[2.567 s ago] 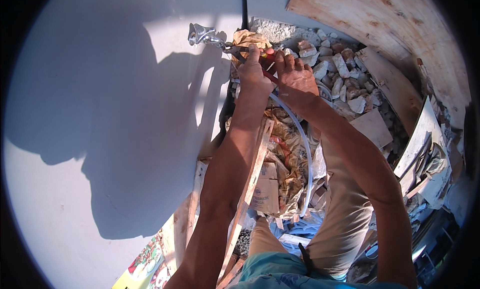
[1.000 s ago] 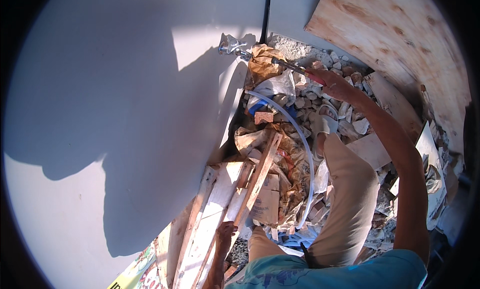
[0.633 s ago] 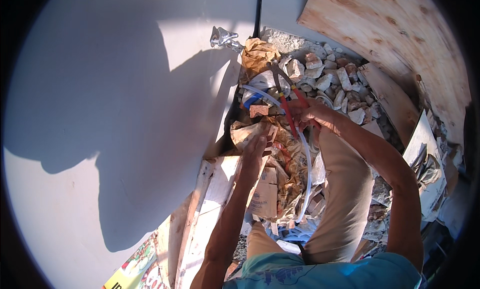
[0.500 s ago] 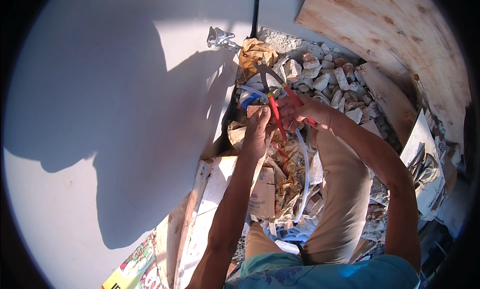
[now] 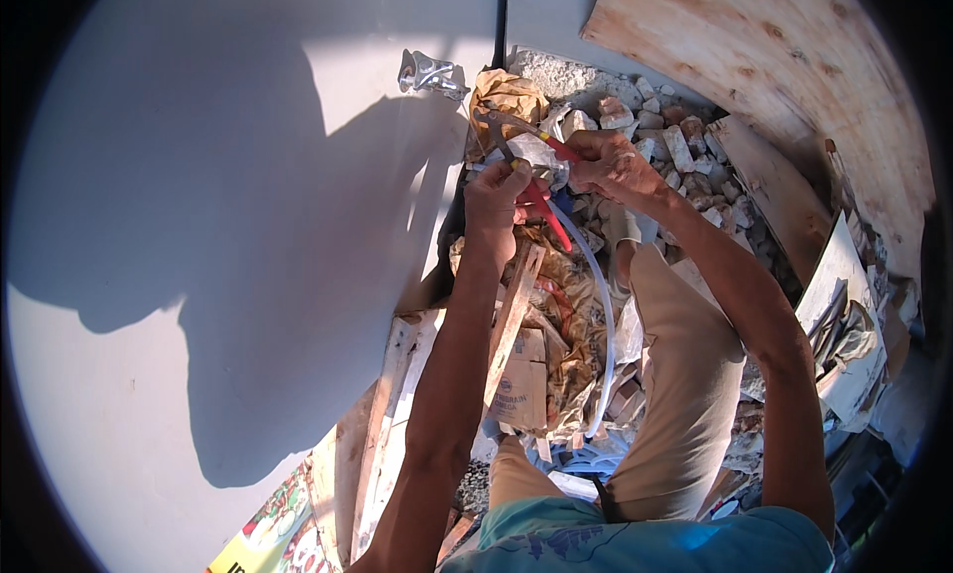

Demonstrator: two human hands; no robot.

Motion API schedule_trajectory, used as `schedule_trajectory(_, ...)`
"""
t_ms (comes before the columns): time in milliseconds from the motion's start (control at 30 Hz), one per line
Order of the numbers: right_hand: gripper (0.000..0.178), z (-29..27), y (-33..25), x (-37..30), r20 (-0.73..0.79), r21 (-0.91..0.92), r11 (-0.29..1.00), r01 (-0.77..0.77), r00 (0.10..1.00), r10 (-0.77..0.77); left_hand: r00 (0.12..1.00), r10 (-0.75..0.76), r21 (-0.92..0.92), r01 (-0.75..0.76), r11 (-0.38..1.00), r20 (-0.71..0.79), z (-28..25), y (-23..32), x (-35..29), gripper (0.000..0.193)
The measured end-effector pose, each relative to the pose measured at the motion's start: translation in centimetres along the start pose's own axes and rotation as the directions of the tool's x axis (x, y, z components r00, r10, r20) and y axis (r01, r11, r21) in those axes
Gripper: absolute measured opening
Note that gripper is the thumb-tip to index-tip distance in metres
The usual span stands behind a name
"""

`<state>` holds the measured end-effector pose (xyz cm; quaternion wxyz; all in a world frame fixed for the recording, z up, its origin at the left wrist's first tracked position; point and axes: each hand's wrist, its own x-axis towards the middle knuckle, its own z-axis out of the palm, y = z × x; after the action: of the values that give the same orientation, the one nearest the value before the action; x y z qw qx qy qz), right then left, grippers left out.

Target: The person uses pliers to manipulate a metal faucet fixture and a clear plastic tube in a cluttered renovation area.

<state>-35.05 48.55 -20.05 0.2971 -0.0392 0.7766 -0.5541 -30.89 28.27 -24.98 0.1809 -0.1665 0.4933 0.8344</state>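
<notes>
Both my hands are on a pair of pliers (image 5: 499,141) with dark metal jaws and red handles, held spread over the rubble. My left hand (image 5: 491,206) is closed round the lower handle, its thumb along the metal. My right hand (image 5: 620,171) grips the other handle, higher and further right. The jaws point to the far left, in front of a crumpled brown paper bag (image 5: 511,91). A pale flexible tube (image 5: 604,315) curves from beside my left hand down toward my feet; its upper end is hidden.
A grey panel (image 5: 248,275) fills the left, with a silver metal fitting (image 5: 432,73) on it. Broken masonry (image 5: 680,146) lies beyond my hands. Plywood (image 5: 754,67) leans at the right. A wooden strip (image 5: 516,305) and a cardboard box (image 5: 521,384) are below my hands.
The pliers have moved left and slightly away from me. My right hand has risen along its handle, and my left hand has shifted onto the other handle. The handles are spread wider.
</notes>
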Motion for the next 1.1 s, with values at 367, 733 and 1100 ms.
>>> schedule_trajectory(367, 0.035, -3.9, 3.4, 5.6, -0.174, -0.164, 0.962, 0.218, 0.953, -0.246, 0.995, 0.098, 0.112, -0.096, 0.989, -0.013, 0.8, 1.6, 1.1, 0.020)
schedule_trajectory(733, 0.036, -5.9, 4.0, 9.6, -0.048, -0.114, 0.911, 0.397, 0.913, -0.405, 0.996, 0.086, 0.092, -0.083, 0.992, -0.020, 1.6, 1.9, 2.8, 0.025)
schedule_trajectory(1100, 0.034, -8.1, 2.9, 12.9, -0.004, -0.340, 0.819, 0.462, 0.870, -0.492, 0.976, 0.220, -0.139, -0.218, 0.966, -0.001, 3.6, 0.6, 5.1, 0.020)
